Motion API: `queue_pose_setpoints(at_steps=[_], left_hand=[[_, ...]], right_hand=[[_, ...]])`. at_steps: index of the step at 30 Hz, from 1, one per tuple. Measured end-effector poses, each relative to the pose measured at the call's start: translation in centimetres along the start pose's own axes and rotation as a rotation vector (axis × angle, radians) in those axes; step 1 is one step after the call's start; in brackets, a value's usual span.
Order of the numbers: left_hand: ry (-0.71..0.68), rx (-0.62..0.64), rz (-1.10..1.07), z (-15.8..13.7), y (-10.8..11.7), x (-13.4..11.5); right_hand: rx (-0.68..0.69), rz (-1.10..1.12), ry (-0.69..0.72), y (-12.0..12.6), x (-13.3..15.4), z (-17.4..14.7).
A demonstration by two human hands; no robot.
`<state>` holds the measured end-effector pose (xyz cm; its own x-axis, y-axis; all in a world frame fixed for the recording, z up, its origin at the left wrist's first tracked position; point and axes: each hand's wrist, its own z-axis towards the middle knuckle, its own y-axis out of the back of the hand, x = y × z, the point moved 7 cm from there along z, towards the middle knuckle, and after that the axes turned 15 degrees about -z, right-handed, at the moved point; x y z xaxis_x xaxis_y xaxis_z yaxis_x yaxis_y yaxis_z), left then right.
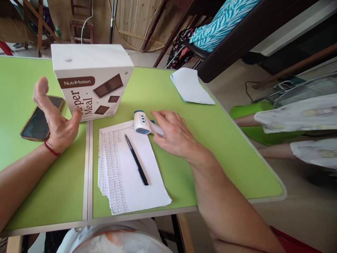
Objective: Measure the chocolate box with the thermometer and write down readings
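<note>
A white and blue handheld infrared thermometer (142, 123) lies at the top edge of a stack of paper sheets (147, 168). Around its handle is my right hand (176, 135), thumb and fingers apart and not closed on it. My left hand (59, 121) is open with its fingers spread, beside a white NutriMotion box (92, 58). Its thumb overlaps the box's lower left edge; whether it touches I cannot tell. Behind this hand a dark phone (37, 123) in a case lies flat. On the sheets, covered in part with small printed or written characters, rests a black pen (137, 160).
The green table (221, 151) has a metal seam running front to back, left of the sheets. Folded white papers (191, 86) lie near the far right edge. Beyond that edge are another person's legs (247, 121), a green stool (263, 137) and a dark chair.
</note>
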<state>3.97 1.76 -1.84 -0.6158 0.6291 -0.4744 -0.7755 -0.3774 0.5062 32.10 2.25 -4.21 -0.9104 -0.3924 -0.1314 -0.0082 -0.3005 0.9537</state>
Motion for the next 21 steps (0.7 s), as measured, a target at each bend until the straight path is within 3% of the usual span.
queue_pose_setpoints(at_steps=[2,3,4,6,8,11,13,16,21], left_hand=[[-0.084,-0.288,0.015,-0.4,1.9,-1.5],[-0.143,-0.361,0.007,-0.6,2.3,-2.4],[-0.214,-0.351,0.000,-0.7,2.1,-3.5],[-0.330,-0.214,-0.043,-0.8,1.0,-5.5],[-0.447,0.031,-0.126,-1.3,-0.7,-7.5],[-0.610,0.426,-0.162,-3.2,-3.2,-10.0],[-0.629,0.600,-0.095,-4.4,-4.3,-10.6],[-0.580,0.748,-0.001,-5.5,-5.5,-10.9],[-0.474,0.864,0.101,-6.5,-6.3,-11.6]], right_hand=[[-0.088,0.136,0.018,1.4,1.3,-0.5],[-0.078,0.217,0.038,1.7,2.1,-0.8],[-0.036,0.277,0.057,1.6,3.1,-1.0],[0.049,0.297,0.091,1.1,4.8,-1.5],[0.088,0.288,0.126,0.6,5.9,-1.8],[-0.011,0.427,0.152,1.1,6.1,-1.5],[-0.119,0.593,0.129,1.9,5.2,-1.3],[-0.183,0.829,0.072,2.4,4.0,-1.0],[-0.156,1.116,0.008,1.7,4.0,-1.3]])
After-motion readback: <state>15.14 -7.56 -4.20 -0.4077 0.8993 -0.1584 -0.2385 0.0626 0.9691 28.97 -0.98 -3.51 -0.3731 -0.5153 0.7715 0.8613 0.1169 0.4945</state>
